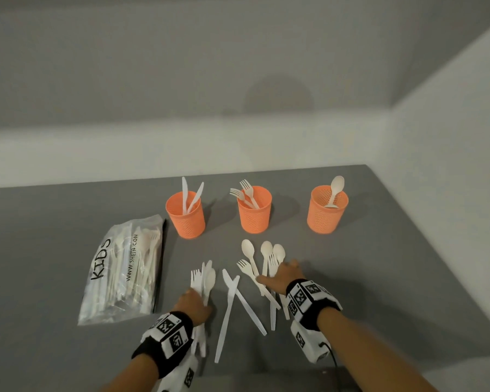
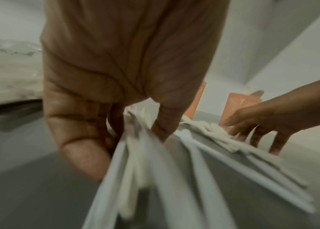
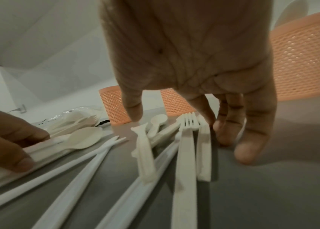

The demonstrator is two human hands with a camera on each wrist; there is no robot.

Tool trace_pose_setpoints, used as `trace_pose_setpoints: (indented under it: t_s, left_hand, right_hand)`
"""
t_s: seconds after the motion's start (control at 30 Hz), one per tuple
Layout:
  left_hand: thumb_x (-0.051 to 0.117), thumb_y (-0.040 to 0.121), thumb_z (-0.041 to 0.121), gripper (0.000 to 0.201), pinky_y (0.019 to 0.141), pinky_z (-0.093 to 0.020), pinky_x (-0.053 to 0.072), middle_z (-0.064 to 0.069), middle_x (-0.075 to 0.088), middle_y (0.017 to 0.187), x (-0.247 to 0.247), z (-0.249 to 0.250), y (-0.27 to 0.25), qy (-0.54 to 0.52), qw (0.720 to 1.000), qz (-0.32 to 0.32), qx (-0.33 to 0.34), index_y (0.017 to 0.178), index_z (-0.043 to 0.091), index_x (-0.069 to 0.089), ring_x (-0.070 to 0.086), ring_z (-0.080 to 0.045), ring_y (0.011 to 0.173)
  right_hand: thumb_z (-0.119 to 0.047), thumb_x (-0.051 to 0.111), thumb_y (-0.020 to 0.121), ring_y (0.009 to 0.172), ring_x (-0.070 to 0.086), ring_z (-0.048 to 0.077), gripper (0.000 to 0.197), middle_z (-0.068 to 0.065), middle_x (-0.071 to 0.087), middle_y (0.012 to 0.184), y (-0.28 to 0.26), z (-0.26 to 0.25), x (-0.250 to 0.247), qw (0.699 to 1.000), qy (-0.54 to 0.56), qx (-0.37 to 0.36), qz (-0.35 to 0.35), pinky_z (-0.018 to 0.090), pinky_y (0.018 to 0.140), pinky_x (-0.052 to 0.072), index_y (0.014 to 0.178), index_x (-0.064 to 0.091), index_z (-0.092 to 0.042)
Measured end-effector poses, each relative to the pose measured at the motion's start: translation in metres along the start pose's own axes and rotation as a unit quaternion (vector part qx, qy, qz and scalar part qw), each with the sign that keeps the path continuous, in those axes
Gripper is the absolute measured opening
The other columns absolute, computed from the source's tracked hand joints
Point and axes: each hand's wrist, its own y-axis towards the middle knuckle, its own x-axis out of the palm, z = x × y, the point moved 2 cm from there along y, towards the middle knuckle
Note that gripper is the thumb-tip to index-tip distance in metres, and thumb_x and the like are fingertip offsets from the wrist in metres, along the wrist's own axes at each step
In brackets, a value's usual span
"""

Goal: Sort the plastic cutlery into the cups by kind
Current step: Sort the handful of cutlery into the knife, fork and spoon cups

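Three orange mesh cups stand in a row: the left cup [image 1: 185, 215] holds knives, the middle cup [image 1: 254, 210] forks, the right cup [image 1: 327, 210] a spoon. My left hand [image 1: 195, 302] grips a bundle of mixed white cutlery [image 1: 204, 278]; in the blurred left wrist view its fingers [image 2: 161, 128] curl round the handles [image 2: 135, 155]. My right hand [image 1: 277, 271] is spread over a loose pile of spoons and forks [image 1: 262, 257]. Its thumb [image 3: 133, 111] is left of the forks [image 3: 187, 124], its fingers [image 3: 249, 139] reach the table on their right, gripping nothing. Two crossed knives [image 1: 232, 301] lie between my hands.
A clear plastic bag [image 1: 125, 267] of more cutlery, marked KIDS, lies at the left of the grey table [image 1: 393, 264]. White walls close the back and right side. The table's right edge runs diagonally past the spoon cup.
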Motion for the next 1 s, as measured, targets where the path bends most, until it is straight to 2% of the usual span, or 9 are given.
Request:
trace_pose_setpoints:
  t_s: [0.1, 0.2, 0.27, 0.3, 0.37, 0.5, 0.63, 0.77, 1.0]
  left_hand:
    - [0.048, 0.093, 0.024, 0.022, 0.065, -0.03, 0.051, -0.011, 0.062, 0.089, 0.007, 0.02, -0.016, -0.115, 0.991, -0.052, 0.033, 0.099, 0.003, 0.053, 0.063, -0.026, 0.075]
    - [0.038, 0.097, 0.012, 0.027, 0.041, -0.021, 0.046, -0.004, 0.056, 0.061, 0.009, 0.046, -0.032, -0.269, 0.957, -0.101, 0.029, 0.074, 0.007, 0.051, 0.055, -0.013, 0.045]
    - [0.037, 0.096, 0.009, 0.031, 0.041, -0.02, 0.045, -0.003, 0.053, 0.059, 0.012, 0.06, -0.033, -0.3, 0.947, -0.114, 0.026, 0.068, 0.011, 0.049, 0.052, -0.012, 0.047]
    - [0.037, 0.095, 0.007, 0.03, 0.042, -0.019, 0.045, -0.002, 0.05, 0.063, 0.014, 0.068, -0.033, -0.314, 0.942, -0.119, 0.025, 0.067, 0.013, 0.046, 0.05, -0.013, 0.051]
    - [0.037, 0.091, 0.003, 0.026, 0.045, -0.019, 0.045, -0.001, 0.047, 0.068, 0.018, 0.076, -0.028, -0.346, 0.928, -0.134, 0.011, 0.068, 0.014, 0.043, 0.048, -0.011, 0.055]
    - [0.033, 0.086, 0.002, 0.027, 0.052, -0.022, 0.041, -0.004, 0.054, 0.063, 0.021, 0.08, -0.028, -0.406, 0.897, -0.176, -0.011, 0.068, 0.011, 0.051, 0.055, -0.012, 0.051]
    - [0.039, 0.086, 0.007, 0.021, 0.055, -0.022, 0.037, 0.001, 0.053, 0.07, 0.019, 0.083, -0.031, -0.409, 0.897, -0.168, -0.01, 0.072, 0.016, 0.052, 0.043, -0.009, 0.058]
    - [0.039, 0.09, 0.008, 0.022, 0.058, -0.023, 0.039, 0.002, 0.054, 0.071, 0.019, 0.078, -0.03, -0.432, 0.886, -0.17, -0.013, 0.077, 0.016, 0.055, 0.043, -0.009, 0.061]
    - [0.047, 0.09, 0.008, 0.012, 0.049, -0.02, 0.038, -0.004, 0.051, 0.069, 0.011, 0.047, -0.02, -0.451, 0.886, -0.104, -0.034, 0.081, 0.009, 0.055, 0.047, -0.013, 0.057]
  right_hand:
    - [-0.072, 0.057, 0.07, 0.134, 0.029, 0.031, 0.102, 0.017, 0.027, 0.144, -0.002, -0.009, 0.005, 1.0, -0.006, -0.005, -0.012, 0.039, 0.108, 0.03, 0.141, 0.03, -0.005]
    - [-0.082, 0.06, 0.054, 0.134, 0.028, 0.033, 0.122, 0.016, 0.026, 0.145, -0.002, -0.018, 0.013, 0.999, -0.028, -0.025, -0.032, 0.04, 0.11, 0.03, 0.144, 0.025, -0.008]
    - [-0.082, 0.066, 0.041, 0.132, 0.03, 0.033, 0.134, 0.014, 0.028, 0.143, -0.002, -0.023, 0.017, 0.998, -0.035, -0.037, -0.038, 0.043, 0.109, 0.033, 0.144, 0.023, -0.008]
    - [-0.077, 0.071, 0.042, 0.13, 0.032, 0.032, 0.132, 0.014, 0.029, 0.14, -0.003, -0.023, 0.018, 0.998, -0.04, -0.037, -0.037, 0.044, 0.108, 0.034, 0.142, 0.024, -0.005]
    - [-0.061, 0.079, 0.054, 0.127, 0.032, 0.031, 0.116, 0.013, 0.029, 0.136, -0.002, -0.021, 0.02, 0.996, -0.071, -0.048, -0.009, 0.042, 0.106, 0.037, 0.137, 0.027, 0.0]
    - [-0.038, 0.075, 0.073, 0.124, 0.034, 0.031, 0.078, 0.015, 0.03, 0.136, -0.001, -0.02, 0.021, 0.987, -0.13, -0.083, 0.049, 0.04, 0.096, 0.043, 0.13, 0.034, -0.005]
    - [-0.027, 0.073, 0.077, 0.122, 0.039, 0.032, 0.063, 0.016, 0.039, 0.132, 0.002, -0.024, 0.021, 0.984, -0.135, -0.105, 0.043, 0.043, 0.094, 0.045, 0.127, 0.04, -0.007]
    - [-0.007, 0.06, 0.085, 0.126, 0.037, 0.033, 0.046, 0.016, 0.04, 0.134, 0.007, -0.03, 0.022, 0.981, -0.161, -0.093, 0.057, 0.043, 0.1, 0.042, 0.127, 0.043, -0.004]
    - [-0.005, 0.066, 0.079, 0.119, 0.048, 0.033, 0.048, 0.017, 0.045, 0.13, 0.009, -0.026, 0.024, 0.967, -0.198, -0.153, 0.054, 0.041, 0.097, 0.045, 0.123, 0.047, -0.003]
